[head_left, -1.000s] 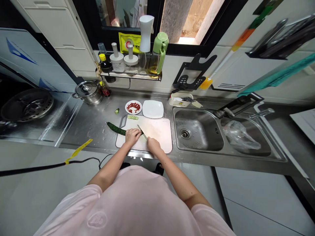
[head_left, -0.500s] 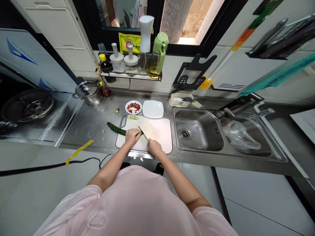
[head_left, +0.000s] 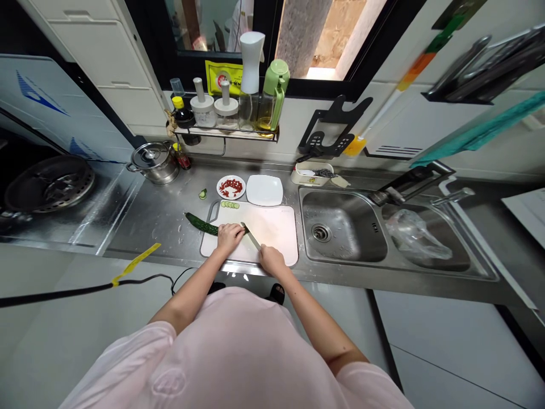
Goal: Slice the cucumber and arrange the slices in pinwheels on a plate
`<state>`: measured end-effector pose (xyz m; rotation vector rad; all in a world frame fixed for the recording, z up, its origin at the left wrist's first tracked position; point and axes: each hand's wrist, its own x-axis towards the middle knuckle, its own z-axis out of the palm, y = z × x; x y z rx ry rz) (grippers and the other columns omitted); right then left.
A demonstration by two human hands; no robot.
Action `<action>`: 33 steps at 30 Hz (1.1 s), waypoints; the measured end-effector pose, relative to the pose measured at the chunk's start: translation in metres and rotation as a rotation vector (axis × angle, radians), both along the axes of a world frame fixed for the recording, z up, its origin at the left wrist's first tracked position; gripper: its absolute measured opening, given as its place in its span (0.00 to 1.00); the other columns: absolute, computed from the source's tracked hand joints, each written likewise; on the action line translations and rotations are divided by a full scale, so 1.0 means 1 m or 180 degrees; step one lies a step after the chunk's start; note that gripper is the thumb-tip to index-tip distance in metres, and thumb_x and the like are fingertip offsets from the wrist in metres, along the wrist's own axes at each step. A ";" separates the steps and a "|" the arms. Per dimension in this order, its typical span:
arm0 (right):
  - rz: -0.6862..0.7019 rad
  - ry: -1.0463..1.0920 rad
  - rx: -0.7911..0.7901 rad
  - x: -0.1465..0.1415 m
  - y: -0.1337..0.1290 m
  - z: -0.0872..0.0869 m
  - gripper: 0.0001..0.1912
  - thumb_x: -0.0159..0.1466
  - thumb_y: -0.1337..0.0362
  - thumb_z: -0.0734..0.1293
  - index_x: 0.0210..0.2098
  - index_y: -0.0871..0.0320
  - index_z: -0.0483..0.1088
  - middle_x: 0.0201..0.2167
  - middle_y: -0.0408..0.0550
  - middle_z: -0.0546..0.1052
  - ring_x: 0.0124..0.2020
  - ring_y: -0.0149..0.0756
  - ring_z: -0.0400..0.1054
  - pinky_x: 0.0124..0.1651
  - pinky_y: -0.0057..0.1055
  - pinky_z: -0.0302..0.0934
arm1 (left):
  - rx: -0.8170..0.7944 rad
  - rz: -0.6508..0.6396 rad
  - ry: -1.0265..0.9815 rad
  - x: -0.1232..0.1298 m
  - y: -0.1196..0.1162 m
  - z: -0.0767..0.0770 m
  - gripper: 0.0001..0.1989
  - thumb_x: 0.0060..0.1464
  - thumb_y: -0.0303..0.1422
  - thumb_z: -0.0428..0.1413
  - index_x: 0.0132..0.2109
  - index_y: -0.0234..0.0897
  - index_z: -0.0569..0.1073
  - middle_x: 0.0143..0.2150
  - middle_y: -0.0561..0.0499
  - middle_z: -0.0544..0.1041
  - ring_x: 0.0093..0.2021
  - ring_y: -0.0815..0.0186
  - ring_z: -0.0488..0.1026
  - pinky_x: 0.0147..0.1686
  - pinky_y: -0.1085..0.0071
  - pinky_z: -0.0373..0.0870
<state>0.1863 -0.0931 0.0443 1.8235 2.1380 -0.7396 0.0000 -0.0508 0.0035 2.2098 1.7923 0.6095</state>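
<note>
A long dark green cucumber (head_left: 201,224) lies across the left edge of the white cutting board (head_left: 276,227). My left hand (head_left: 230,237) is closed over its right part, hiding some of it. In my right hand (head_left: 271,259) is the handle of a knife (head_left: 252,237), whose blade slants up and left to the cucumber's cut end, beside my left fingertips. Several pale green cucumber slices (head_left: 230,204) overlap in a row at the board's upper left. Just behind the board stand a plate of chopped red pieces (head_left: 231,187) and a white plate (head_left: 264,190).
A cucumber end piece (head_left: 203,194) lies on the steel counter, left of the plates. A lidded pot (head_left: 154,162) stands farther left. To the right is a double sink (head_left: 344,227), with a plastic bag (head_left: 415,234) in its far basin. A condiment shelf (head_left: 230,133) hangs behind.
My right hand and the knife have shifted slightly right and down, with the blade just off to the right of where it was. My left hand stays on the cucumber.
</note>
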 end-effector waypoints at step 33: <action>0.0037 -0.0386 0.1650 0.029 0.003 0.013 0.23 0.63 0.61 0.64 0.56 0.59 0.63 0.38 0.52 0.71 0.39 0.40 0.61 0.41 0.32 0.47 | -0.0218 -0.0364 -0.0354 0.025 0.026 0.055 0.14 0.53 0.43 0.56 0.46 0.47 0.77 0.53 0.49 0.71 0.56 0.58 0.63 0.58 0.58 0.53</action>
